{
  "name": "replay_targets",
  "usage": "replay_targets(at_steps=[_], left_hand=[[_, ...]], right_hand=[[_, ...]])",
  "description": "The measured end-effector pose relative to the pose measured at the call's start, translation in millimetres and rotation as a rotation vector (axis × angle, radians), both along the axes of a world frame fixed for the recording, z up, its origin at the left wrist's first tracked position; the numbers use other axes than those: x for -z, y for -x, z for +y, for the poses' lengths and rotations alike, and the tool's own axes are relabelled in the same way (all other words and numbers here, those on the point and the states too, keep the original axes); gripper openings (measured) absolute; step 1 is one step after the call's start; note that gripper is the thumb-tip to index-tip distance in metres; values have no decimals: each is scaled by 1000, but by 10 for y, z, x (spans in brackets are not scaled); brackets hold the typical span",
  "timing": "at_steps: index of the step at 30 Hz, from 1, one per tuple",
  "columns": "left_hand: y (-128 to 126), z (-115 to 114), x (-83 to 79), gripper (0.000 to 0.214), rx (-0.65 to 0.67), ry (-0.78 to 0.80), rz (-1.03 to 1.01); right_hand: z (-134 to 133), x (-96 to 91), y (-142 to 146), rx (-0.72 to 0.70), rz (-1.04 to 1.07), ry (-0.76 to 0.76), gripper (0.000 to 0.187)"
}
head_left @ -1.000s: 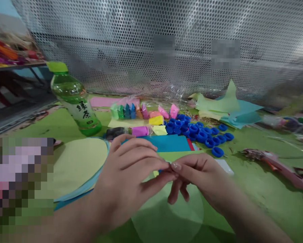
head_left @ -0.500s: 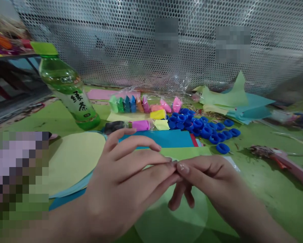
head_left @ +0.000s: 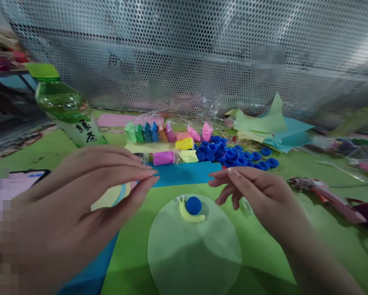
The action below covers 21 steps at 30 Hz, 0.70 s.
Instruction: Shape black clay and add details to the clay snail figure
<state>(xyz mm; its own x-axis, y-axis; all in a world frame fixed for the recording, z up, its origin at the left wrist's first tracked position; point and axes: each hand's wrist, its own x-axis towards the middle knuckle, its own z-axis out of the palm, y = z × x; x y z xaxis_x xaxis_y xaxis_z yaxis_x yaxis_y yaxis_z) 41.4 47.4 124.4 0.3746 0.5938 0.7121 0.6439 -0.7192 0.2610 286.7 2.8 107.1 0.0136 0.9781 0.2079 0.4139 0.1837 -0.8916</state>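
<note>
My left hand (head_left: 88, 205) hovers left of the round paper, its thumb and fingertips pinched together; anything between them is too small to make out. To the right, my right hand (head_left: 257, 200) also pinches thumb against forefinger, the other fingers loosely curled; what it holds, if anything, does not show. Between and below the hands lies a pale green paper circle (head_left: 193, 254). On its upper part sits a small snail figure with a yellow clay body (head_left: 191, 218) and a blue round shell (head_left: 193, 205). Tiny whitish bits top its head.
Blue bottle caps (head_left: 231, 155) lie heaped behind, beside wrapped clay packs (head_left: 163, 158). A green tea bottle (head_left: 67, 102) stands at left, near a phone (head_left: 33, 177). Cut paper (head_left: 260, 123) lies back right; a pink tool-like object (head_left: 334, 200) is at right. Perforated metal (head_left: 171, 61) closes the back.
My hands, which met at the fingertips over the paper, have drawn apart to either side. The snail figure, hidden before, now shows. The view has shifted slightly.
</note>
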Motion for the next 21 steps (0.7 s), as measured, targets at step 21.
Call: replay_targets(at_steps=[21], left_hand=[[139,365,336,11,100,555,612]], right_hand=[[1333,223,719,-219,-1310,-159,32]])
